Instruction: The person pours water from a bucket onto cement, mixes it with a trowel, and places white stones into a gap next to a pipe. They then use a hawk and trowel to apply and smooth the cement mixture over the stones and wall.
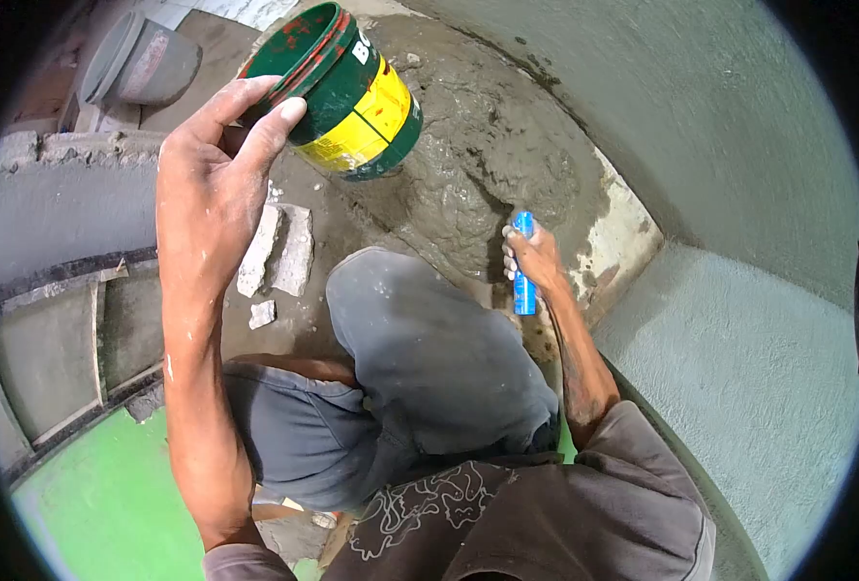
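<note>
My left hand [221, 145] pinches the rim of a green plastic bucket [391, 140] with a yellow label. The bucket is tilted above the floor, and red smears mark its rim. My right hand [534, 257] is wrapped around the blue handle of a trowel [523, 295]. Its blade is hardly visible against the wet grey mortar [459, 126], which is spread in a heap in front of my knees. White dust and splashes cover my left hand and forearm.
Broken white chunks [294, 250] lie on the floor left of my knee. A grey bucket [163, 68] lies tipped at the upper left. Plastered walls [739, 126] rise on the right, with a low ledge [71, 208] on the left. Green floor [110, 494] shows at the lower left.
</note>
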Demonstrator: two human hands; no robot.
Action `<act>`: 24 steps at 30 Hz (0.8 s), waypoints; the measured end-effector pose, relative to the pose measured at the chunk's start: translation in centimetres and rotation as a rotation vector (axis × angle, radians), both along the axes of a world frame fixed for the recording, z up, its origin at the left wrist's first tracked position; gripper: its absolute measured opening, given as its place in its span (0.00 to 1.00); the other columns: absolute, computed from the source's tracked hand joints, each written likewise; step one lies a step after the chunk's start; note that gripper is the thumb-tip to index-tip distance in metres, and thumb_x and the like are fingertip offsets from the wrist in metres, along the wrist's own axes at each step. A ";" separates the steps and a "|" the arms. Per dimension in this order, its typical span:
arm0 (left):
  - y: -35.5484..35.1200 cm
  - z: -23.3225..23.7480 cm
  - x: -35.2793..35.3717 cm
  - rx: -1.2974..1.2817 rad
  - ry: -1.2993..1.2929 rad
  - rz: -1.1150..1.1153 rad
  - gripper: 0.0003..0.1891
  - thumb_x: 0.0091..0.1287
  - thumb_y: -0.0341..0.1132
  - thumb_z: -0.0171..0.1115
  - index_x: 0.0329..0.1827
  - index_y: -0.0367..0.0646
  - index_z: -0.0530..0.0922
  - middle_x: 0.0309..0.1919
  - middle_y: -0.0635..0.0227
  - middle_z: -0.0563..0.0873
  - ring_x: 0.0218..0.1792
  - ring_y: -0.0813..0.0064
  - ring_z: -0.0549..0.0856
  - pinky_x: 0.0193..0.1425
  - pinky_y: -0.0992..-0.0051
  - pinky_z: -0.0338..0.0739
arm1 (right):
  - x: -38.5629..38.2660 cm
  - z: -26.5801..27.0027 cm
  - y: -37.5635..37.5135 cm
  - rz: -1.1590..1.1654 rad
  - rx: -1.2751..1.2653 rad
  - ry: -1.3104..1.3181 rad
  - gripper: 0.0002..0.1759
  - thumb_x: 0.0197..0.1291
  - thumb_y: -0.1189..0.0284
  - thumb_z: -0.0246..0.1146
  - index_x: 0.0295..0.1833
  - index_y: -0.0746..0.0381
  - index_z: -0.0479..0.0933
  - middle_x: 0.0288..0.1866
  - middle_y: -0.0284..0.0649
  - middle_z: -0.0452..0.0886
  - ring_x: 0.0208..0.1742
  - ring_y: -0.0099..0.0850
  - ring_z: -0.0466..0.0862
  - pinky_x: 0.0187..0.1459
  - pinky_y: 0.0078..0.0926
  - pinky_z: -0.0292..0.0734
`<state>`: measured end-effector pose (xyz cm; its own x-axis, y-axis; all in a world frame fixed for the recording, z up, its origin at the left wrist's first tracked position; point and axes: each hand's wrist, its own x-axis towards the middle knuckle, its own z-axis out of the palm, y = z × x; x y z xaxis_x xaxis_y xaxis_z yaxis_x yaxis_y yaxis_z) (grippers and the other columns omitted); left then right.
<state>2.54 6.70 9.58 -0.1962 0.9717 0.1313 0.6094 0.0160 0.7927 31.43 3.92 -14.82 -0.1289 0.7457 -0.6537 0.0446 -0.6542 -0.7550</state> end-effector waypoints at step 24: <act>0.1 0.1 -0.3 0.023 0.033 0.026 0.16 0.65 0.34 0.67 0.50 0.30 0.81 0.35 0.64 0.87 0.37 0.81 0.81 0.45 0.78 0.75 | 2.5 3.8 1.5 0.001 -0.221 -0.235 0.24 0.70 0.50 0.54 0.31 0.59 0.72 0.19 0.30 0.70 0.15 0.23 0.70 0.17 0.25 0.68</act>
